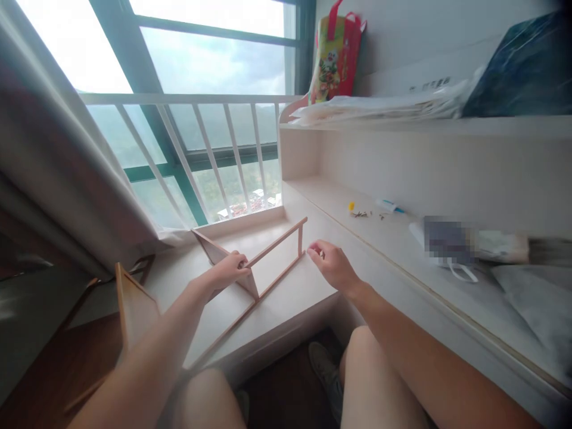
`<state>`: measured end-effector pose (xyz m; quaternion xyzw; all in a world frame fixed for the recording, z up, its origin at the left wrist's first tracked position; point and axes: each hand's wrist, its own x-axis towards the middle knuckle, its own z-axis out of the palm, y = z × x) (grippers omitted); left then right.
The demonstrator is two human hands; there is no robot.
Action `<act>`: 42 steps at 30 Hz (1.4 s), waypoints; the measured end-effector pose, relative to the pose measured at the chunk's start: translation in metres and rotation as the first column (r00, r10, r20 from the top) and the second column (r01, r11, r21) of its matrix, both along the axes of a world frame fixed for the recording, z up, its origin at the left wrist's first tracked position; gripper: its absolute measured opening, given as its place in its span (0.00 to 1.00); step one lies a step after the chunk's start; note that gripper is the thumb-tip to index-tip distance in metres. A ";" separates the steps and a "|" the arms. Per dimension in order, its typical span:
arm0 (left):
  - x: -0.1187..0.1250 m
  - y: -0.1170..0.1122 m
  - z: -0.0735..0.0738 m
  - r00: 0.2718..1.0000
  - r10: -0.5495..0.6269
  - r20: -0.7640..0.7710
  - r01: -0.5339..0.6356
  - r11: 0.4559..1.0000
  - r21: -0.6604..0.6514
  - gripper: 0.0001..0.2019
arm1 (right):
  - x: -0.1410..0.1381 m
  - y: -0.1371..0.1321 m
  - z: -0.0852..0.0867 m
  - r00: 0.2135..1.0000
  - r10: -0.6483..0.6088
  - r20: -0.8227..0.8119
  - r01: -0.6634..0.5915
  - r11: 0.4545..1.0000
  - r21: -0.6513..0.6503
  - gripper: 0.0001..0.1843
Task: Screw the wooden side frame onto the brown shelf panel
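Note:
A partly joined wooden frame (280, 275) with thin rails and a flat panel (245, 282) rests on the white ledge. My left hand (227, 269) is closed around the panel's upper edge, where a long rail meets it. Just off the frame's right end, my right hand (328, 260) has thumb and fingers pinched together. Whatever lies in that pinch is too small to make out. A further rail reaches from the panel's foot toward my left knee.
On the white desk lie small metal screws (360, 214), a yellow piece (351, 206) and a blue-and-white pen-like item (391, 207). Another wooden panel piece (134, 310) stands at the left by the curtain (84, 137). White railings (230, 134) front the window. A shelf (429, 126) holds a colourful bag (333, 62).

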<state>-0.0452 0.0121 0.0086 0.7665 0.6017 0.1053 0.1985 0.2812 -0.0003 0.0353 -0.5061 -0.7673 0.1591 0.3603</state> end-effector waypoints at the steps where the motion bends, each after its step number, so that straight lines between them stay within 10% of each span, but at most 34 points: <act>1: 0.001 0.001 -0.003 1.000 0.019 0.014 -0.019 1.000 0.014 0.12 | 0.019 0.000 0.006 0.995 -0.065 0.070 0.065 0.998 -0.006 0.11; 6: 0.010 -0.003 0.000 0.997 0.052 0.056 -0.053 0.999 0.006 0.14 | 0.100 0.025 0.033 0.825 -0.439 0.355 0.464 0.886 0.018 0.11; 11: 0.013 -0.007 0.005 0.995 0.035 0.090 -0.034 0.999 -0.012 0.16 | 0.132 0.071 0.039 0.716 -0.541 0.442 0.621 0.782 -0.048 0.18; 24: 0.003 0.000 -0.014 0.995 0.024 0.095 -0.030 0.997 0.072 0.14 | 0.130 0.131 0.026 0.691 -0.574 0.440 0.659 0.750 -0.058 0.16; 42: 0.010 -0.007 -0.005 0.996 0.027 0.088 -0.034 0.996 0.079 0.11 | 0.113 0.114 0.040 0.748 -0.622 0.232 0.626 0.777 0.064 0.15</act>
